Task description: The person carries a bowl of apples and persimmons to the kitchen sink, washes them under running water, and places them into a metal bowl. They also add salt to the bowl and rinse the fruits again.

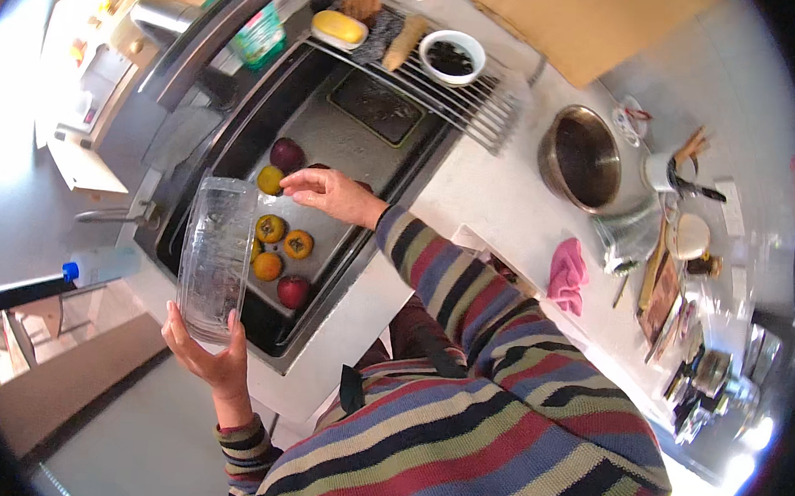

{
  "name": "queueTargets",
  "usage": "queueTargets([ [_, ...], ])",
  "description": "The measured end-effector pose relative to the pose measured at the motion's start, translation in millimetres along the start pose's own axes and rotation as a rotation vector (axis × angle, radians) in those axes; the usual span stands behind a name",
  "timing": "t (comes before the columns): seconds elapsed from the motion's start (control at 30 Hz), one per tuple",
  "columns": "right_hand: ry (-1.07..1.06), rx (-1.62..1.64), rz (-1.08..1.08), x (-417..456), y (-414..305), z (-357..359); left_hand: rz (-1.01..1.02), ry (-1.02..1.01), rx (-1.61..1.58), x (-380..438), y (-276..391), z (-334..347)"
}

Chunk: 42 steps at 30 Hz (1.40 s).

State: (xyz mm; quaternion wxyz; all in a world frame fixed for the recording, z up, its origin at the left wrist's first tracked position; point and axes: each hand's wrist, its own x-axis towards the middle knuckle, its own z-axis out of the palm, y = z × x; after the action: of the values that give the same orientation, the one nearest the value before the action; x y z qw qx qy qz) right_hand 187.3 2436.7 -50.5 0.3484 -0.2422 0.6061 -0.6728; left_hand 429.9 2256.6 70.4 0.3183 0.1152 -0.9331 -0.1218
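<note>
My left hand (207, 352) grips the lower end of a clear, wet-looking rectangular container (216, 256), which is held tilted over the left side of a dark sink (273, 343). Over the sink my right hand (329, 193) reaches in with its fingers slightly bent, close beside a yellowish round fruit (270, 180); whether the fingertips touch it I cannot tell. A dark red fruit (287, 154) lies just above that one. Several orange persimmons (298, 244) and a red apple (293, 292) rest lower in the sink, partly behind the container. More dark red fruit is mostly hidden by my right hand.
Across the sink's far end lies a wire rack (449, 103) with a white bowl (451, 58) of dark pieces and a yellow soap-like bar (338, 27). A faucet (212, 28) stands at the upper left. On the right counter are a metal pot (580, 158) and a pink cloth (568, 275).
</note>
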Motion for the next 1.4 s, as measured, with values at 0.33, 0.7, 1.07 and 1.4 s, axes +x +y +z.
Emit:
queueTargets([
  [0.33, 0.869, 0.456, 0.111, -137, 1, -115, -0.643, 0.155, -0.674, 27, 29, 19],
  [0.7, 1.319, 0.692, 0.041, -297, 7, -219, -1.339, -0.495, -1.696, -2, 75, 144],
  [1.07, 1.452, 0.538, 0.068, -328, 4, -268, -1.169, -0.751, -1.493, -4, 162, 225],
  [1.4, 1.093, 0.013, 0.368, -278, -8, -202, -0.628, -0.792, -0.606, -9, 167, 263],
])
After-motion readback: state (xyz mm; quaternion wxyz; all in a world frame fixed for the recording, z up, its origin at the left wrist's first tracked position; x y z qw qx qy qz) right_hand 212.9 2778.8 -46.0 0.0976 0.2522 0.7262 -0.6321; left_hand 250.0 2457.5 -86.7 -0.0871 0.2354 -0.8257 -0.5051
